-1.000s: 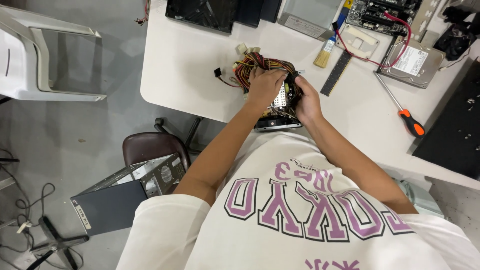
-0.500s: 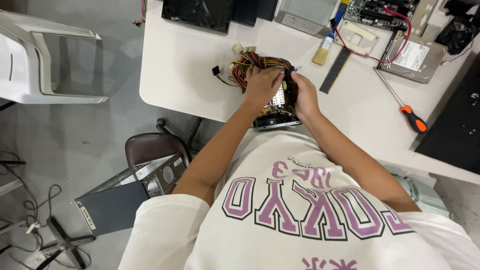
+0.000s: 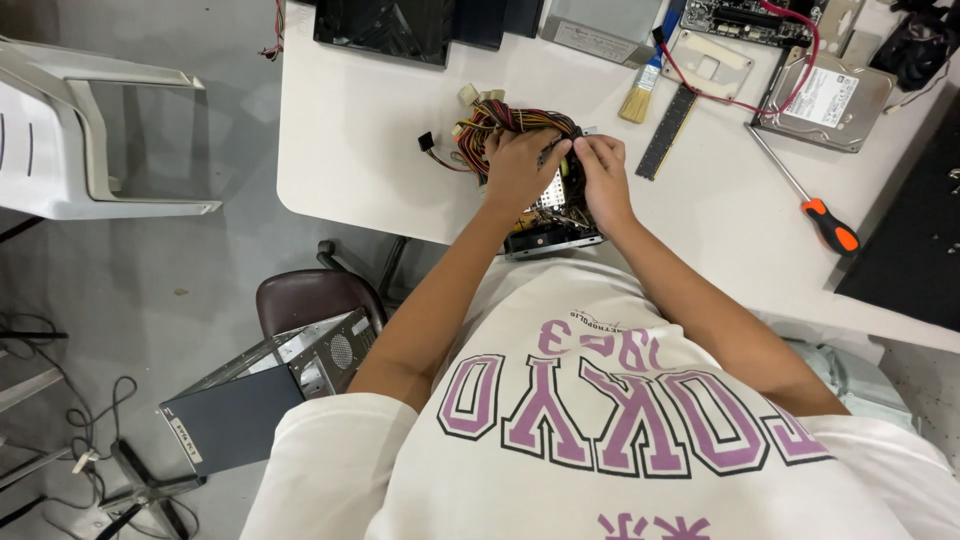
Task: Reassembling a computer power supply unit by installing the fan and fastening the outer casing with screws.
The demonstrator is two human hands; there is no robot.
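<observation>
White table (image 3: pixel 380 150) on grey floor (image 3: pixel 200 260); each hand (image 3: pixel 520 165) grips the power supply (image 3: pixel 550 215).

White short-sleeved T-shirt, purple outlined lettering, perhaps pink-tinged; bare forearms

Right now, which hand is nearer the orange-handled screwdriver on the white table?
Right. The right hand is on the metal power supply box, on the side facing the orange-handled screwdriver. The left hand grips the wire bundle farther away.
</observation>
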